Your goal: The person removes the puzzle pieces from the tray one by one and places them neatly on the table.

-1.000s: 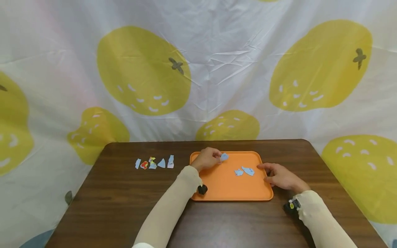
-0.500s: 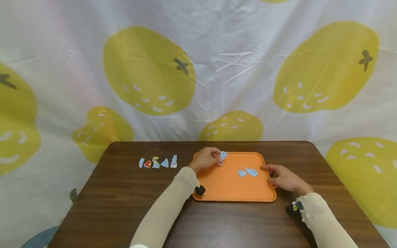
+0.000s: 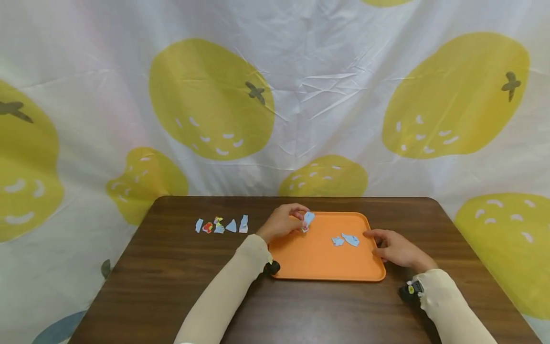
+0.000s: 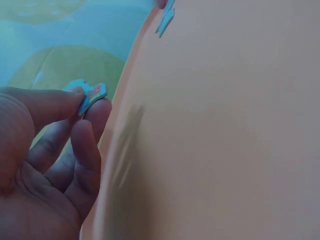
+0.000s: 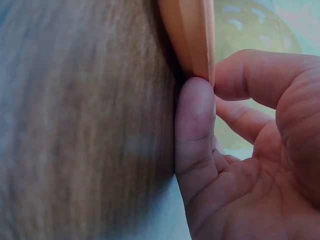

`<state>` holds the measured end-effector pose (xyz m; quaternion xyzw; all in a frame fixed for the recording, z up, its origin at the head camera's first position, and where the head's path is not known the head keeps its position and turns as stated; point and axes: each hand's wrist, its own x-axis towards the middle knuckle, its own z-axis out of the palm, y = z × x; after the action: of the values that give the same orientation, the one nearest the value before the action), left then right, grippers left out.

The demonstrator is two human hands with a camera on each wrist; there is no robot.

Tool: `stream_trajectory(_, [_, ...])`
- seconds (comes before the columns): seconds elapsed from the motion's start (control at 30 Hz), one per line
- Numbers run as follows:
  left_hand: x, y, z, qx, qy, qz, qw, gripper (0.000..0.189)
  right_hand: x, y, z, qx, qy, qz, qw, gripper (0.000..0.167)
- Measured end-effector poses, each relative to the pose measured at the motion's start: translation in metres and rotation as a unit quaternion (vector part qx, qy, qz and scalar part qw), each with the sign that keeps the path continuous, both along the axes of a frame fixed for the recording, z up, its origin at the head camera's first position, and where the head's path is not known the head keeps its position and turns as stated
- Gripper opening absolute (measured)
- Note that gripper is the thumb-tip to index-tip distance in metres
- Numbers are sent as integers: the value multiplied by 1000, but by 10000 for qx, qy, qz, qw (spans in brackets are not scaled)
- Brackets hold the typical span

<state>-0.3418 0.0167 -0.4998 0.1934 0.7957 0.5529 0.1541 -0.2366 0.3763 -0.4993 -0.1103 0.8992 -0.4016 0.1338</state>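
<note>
Tray (image 3: 320,263): plain orange. Worktop (image 3: 172,272): dk brn, wood-grain patt. Held pc (image 3: 309,218): lt blue w/ pink-red bits. Tray pcs (image 3: 351,240): lt blue. Red pc (image 3: 207,228): some yellow. Mid-row pc (image 3: 219,229): yellow over lt blue. Triangle (image 3: 231,226): lt blue. Sleeves (image 3: 227,291): cream. Wrist units (image 3: 409,292): blk. Cloth (image 3: 326,122): off-wht, printed w/ lg yellow fruit, wht dashes, grey-brn stalks.

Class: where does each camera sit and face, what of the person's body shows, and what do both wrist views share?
Head: on the head, facing forward and down at table, tray and patterned cloth; left hand, right hand and sleeves show.
Left wrist: on that wrist, facing the pinched piece and tray; left hand shows, apparently another fingertip too.
Right wrist: on that wrist, facing the tray's edge and table; only right hand shows.
Wrist views share tray and patterned cloth.
</note>
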Motion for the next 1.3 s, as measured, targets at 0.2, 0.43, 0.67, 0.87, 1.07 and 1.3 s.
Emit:
stream_trajectory(0.2, [4,-11,4,93,-70,-39,9999,43,0,0,1,-39,-51,20,10000,59])
stream_trajectory(0.43, [9,-26,14,210,-93,5,9997,43,1,0,2,-74,-84,-25,9999,59])
stream_trajectory(0.67, [7,-42,17,221,30,51,9997,41,4,-1,1,-61,-18,17,10000,60])
stream_trajectory(0.87, [7,-64,24,280,208,209,9992,40,1,0,3,4,-7,-33,10000,59])
stream_trajectory(1.07, [9,-87,29,269,263,350,9987,46,1,2,4,-9,-56,-46,10000,58])
stream_trajectory(1.3, [10,-116,29,377,277,650,9968,47,2,7,5,-42,-29,-22,10000,63])
